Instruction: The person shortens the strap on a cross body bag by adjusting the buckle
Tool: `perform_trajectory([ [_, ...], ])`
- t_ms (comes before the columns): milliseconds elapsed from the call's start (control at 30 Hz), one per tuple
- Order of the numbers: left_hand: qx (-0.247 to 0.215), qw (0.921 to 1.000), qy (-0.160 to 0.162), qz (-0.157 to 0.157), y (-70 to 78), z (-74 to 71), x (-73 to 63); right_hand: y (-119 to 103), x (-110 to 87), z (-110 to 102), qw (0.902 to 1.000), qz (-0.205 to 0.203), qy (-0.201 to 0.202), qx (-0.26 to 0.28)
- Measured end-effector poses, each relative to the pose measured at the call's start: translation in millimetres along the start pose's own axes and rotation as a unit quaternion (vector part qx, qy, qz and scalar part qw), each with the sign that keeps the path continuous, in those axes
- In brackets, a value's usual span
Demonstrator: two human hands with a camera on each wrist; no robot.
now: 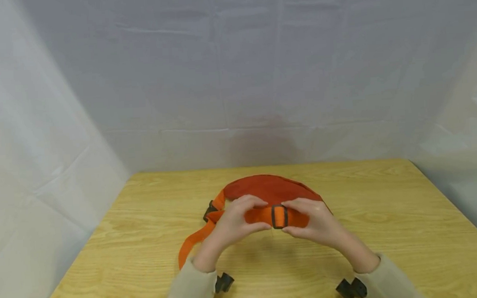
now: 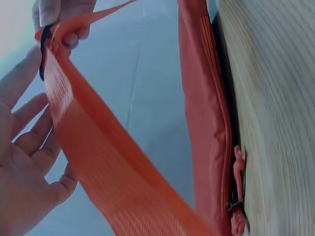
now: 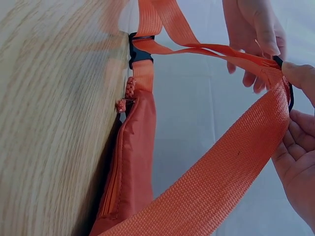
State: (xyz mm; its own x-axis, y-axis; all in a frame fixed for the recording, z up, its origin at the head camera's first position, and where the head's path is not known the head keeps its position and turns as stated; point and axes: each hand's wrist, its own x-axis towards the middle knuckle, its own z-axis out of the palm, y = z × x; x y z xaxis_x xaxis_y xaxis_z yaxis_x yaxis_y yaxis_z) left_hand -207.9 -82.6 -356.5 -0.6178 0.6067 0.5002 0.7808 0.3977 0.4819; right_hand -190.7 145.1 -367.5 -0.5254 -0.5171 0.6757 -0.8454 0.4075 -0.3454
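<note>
A red waist bag (image 1: 266,188) with an orange webbing strap (image 1: 258,215) lies on the wooden table. Above the table's front part, both hands hold the strap at a black slider buckle (image 1: 280,216). My left hand (image 1: 235,219) grips the strap just left of the slider, fingers above and thumb below. From the other side, my right hand (image 1: 316,219) pinches the strap at the slider's right edge. In the right wrist view the strap runs from the slider towards a black side-release buckle (image 3: 141,50), which is fastened beside the bag.
A loose loop of strap (image 1: 191,243) hangs to the left of the left forearm. The bag's zipper pull (image 2: 238,172) shows in the left wrist view. White sheeting (image 1: 234,77) surrounds the table (image 1: 388,217) at the back and sides.
</note>
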Motion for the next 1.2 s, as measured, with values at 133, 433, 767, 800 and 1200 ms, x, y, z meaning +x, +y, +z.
perform_trajectory([
  [133, -0.006, 0.9999, 0.001, 0.011, 3.6, 4.0, 2.6, -0.6, -0.2, -0.3, 1.0000, 0.000, -0.001, 0.001],
  [433, -0.019, 0.9996, -0.020, 0.004, 8.2, 10.7, 5.3, -1.4, -0.4, -0.9, 1.0000, -0.003, -0.001, 0.008],
  [767, -0.040, 0.9987, -0.002, 0.030, 10.7, 13.5, 5.7, 0.8, -0.7, 1.0, 0.9992, 0.002, 0.001, 0.039],
  [800, -0.042, 0.9985, 0.001, 0.035, 10.9, 13.1, 5.6, 1.4, -0.9, 1.3, 0.9988, 0.008, 0.002, 0.048],
  [1200, -0.052, 0.9978, 0.015, 0.039, 10.8, 11.7, 4.2, 16.1, -6.4, -4.8, 0.9375, 0.153, -0.101, 0.296],
])
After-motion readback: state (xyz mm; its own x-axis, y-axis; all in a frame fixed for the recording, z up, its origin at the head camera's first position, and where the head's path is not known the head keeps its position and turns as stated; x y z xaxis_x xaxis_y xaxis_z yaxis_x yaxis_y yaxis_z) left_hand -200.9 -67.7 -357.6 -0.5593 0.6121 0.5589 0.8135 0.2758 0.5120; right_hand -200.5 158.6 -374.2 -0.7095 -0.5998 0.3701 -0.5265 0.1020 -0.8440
